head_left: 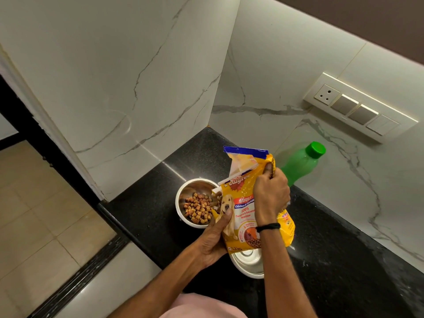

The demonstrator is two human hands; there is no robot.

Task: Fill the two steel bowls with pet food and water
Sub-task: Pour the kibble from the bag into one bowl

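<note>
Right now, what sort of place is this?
Probably a home kitchen corner: black stone counter, marble-look wall tiles, a switch-and-socket panel, plus a pet food bag beside a steel bowl of kibble.

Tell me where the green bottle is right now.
In the head view, the green bottle sits right of centre on the black counter by the marble wall, just behind the yellow food bag and the right hand.

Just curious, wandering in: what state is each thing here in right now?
Bag: torn open, held up.
Left hand: grips bag low.
Right hand: grips bag top.
Far bowl: holds kibble.
Near bowl: looks empty, partly hidden by bag.
Bottle: capped.
</note>
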